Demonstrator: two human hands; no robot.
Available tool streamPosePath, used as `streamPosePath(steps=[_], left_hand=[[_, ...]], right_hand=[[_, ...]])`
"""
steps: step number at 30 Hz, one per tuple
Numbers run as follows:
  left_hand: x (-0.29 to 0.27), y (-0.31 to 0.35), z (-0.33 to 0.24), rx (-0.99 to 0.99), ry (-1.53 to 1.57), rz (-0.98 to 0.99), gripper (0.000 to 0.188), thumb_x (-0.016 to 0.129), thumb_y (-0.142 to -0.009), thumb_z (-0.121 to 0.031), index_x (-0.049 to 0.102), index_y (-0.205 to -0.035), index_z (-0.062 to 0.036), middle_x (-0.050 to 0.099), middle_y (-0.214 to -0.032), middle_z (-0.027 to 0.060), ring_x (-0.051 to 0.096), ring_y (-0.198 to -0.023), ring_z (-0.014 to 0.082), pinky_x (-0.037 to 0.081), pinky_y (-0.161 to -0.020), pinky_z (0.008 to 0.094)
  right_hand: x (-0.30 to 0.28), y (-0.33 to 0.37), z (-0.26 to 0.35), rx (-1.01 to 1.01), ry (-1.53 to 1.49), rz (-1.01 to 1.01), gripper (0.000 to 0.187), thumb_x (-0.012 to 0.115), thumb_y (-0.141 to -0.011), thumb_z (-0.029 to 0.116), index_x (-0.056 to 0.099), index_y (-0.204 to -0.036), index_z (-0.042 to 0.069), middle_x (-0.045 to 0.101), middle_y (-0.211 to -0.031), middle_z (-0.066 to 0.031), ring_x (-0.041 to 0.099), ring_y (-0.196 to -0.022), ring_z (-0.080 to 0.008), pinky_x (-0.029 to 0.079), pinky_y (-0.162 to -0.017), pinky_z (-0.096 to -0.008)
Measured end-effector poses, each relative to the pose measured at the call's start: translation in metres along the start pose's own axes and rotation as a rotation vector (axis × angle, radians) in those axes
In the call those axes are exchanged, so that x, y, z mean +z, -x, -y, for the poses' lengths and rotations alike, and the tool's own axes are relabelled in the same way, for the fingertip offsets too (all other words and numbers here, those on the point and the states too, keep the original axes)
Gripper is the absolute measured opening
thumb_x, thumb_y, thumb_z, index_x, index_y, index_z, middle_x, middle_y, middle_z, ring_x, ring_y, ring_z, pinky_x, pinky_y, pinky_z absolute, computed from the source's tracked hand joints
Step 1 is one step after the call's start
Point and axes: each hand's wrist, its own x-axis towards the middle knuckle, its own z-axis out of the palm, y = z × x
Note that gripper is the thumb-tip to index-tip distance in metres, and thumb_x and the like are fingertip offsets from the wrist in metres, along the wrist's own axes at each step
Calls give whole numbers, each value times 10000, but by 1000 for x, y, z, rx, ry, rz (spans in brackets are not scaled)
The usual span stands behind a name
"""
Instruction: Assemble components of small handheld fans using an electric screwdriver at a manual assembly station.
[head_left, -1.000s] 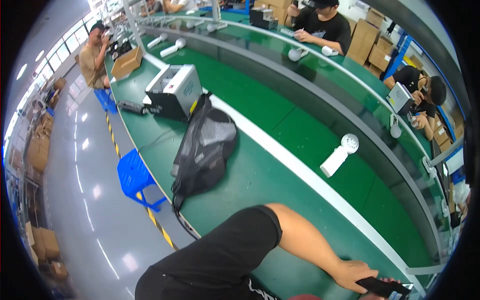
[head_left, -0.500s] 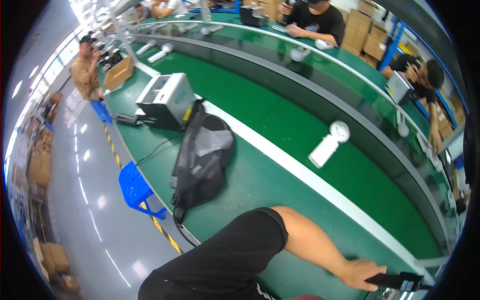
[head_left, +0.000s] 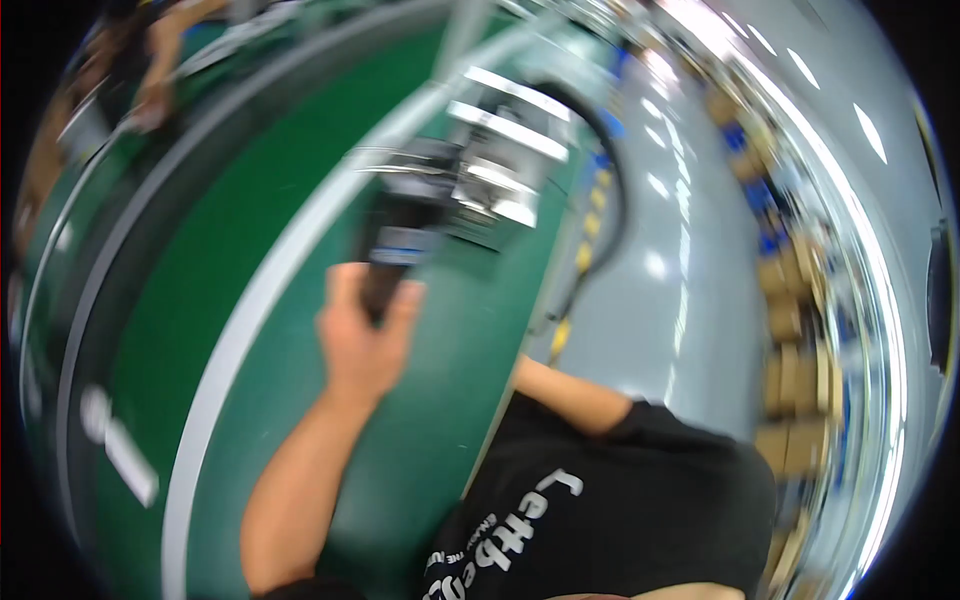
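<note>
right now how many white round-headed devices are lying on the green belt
1: the white round-headed device with a rectangular handle lies on the green belt, lower left; blur may hide others.

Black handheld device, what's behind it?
Behind the black handheld device, green tabletop and white rail show around it; whatever its blurred body and the left hand cover cannot be seen.

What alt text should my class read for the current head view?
The person's left hand holds a black handheld device, blurred, over a green worktable. Pale boxy equipment stands just beyond; a white round-ended object lies at far left, and cardboard boxes line the right side.
</note>
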Motion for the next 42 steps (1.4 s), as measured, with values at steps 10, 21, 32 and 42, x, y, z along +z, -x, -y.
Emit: streamPosePath(steps=[10, 21, 32, 42], left_hand=[[18, -4, 26, 96, 59, 39, 195, 513, -994, -132, 483, -1104, 26, 565, -948, 88, 531, -901, 156, 426, -871, 301], [-2, 3, 31, 291, 99, 86, 231, 529, -973, -174, 467, -1090, 15, 531, -942, 108, 510, -876, 200, 431, -840, 350], [10, 4, 30, 132, 102, 60, 288, 590, -929, -213, 441, -1050, 2, 513, -902, 100, 498, -841, 189, 421, -812, 325], [3, -6, 22, 0, 22, -139, 194, 613, -935, -195, 514, -1000, -42, 540, -863, 14, 493, -755, 101, 425, -699, 258]], right_hand=[[22, -31, 1, -213, 1176, -163, 599, 522, -886, 434, 466, -1422, 173, 369, -1509, -87, 363, -1352, -341, 350, -1010, -616], [22, 35, 107, 108, 1325, 102, 335, 498, -922, 242, 618, -1194, 86, 587, -1249, -123, 575, -1081, -288, 465, -902, -410], [31, 40, 134, 237, 973, -37, 250, 466, -931, 95, 663, -1061, 13, 663, -1126, -163, 649, -960, -304, 512, -840, -328], [41, 6, 98, -213, 1232, -273, 333, 470, -988, 214, 489, -1262, 26, 576, -1111, -132, 585, -890, -264, 509, -769, -351]])
